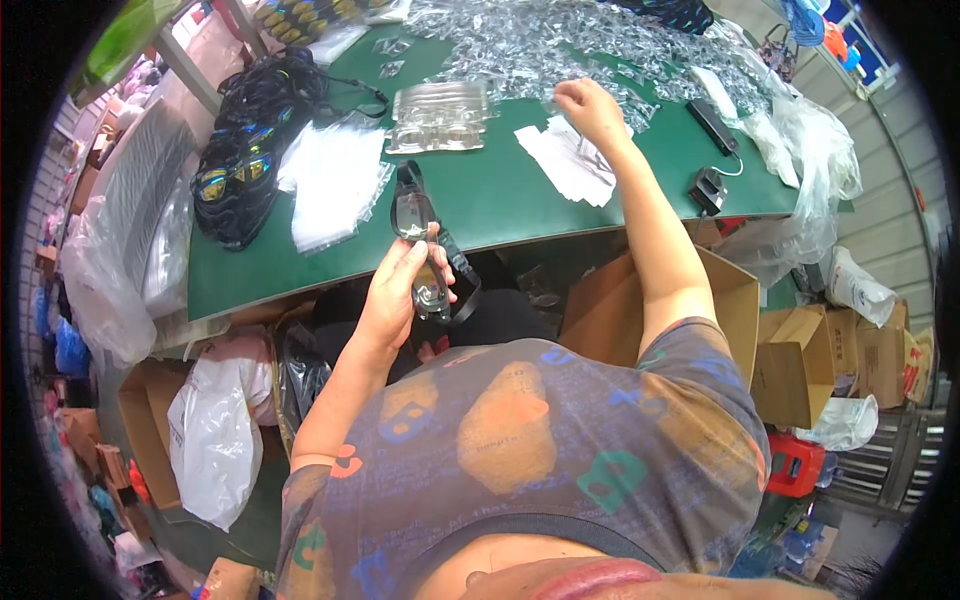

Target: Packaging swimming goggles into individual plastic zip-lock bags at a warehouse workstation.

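At the green table (500,205) in the head view, I see the left hand (398,285) gripping black goggles (413,212) over the near edge; their loose strap (466,269) could snag there and slip them free. The right hand (592,110) curls by clear pieces (530,50), its grip too indistinct to tell

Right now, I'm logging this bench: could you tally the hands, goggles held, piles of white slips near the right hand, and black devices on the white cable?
Left hand and right hand: 2
Held goggles: 1
Slip pile: 1
Black devices: 2
Total: 6
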A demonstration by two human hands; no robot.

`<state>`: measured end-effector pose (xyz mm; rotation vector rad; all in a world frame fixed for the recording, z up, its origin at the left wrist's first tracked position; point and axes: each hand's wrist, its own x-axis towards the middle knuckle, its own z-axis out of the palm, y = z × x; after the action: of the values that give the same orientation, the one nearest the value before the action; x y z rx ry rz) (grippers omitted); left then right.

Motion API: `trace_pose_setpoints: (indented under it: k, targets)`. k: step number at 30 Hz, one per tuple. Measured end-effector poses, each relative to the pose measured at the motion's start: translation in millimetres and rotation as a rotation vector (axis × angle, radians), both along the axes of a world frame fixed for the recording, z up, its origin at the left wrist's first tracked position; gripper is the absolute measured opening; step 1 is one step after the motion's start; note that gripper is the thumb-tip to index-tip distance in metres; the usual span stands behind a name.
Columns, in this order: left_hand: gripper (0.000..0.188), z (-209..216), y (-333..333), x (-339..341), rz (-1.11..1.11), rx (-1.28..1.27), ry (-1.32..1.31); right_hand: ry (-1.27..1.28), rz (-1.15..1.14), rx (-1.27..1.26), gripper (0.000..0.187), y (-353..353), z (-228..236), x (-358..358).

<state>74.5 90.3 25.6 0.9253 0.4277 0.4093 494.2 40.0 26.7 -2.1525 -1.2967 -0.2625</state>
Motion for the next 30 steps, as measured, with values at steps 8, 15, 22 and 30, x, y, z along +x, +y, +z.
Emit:
trace_pose_setpoints:
  k: [8,15,22,30]
  targets:
    - [0.037,-13.8,-3.0,18.9,-0.006,0.070,0.035,0.193,0.667,-0.067,0.015,-52.3,71.8,-220.9]
    - [0.048,-9.8,-14.4,15.1,-0.188,-0.079,0.006,0.074,0.606,-0.127,0.020,-60.1,43.6,-238.1]
    - [0.039,-15.8,-12.3,6.3,-0.178,-0.191,-0.117,0.112,-0.052,0.100,0.025,-93.8,2.9,-103.1]
    - [0.059,-22.4,-10.3,9.5,-0.182,-0.128,-0.087,-0.219,-0.296,-0.218,0.024,-122.2,-34.8,-52.9]
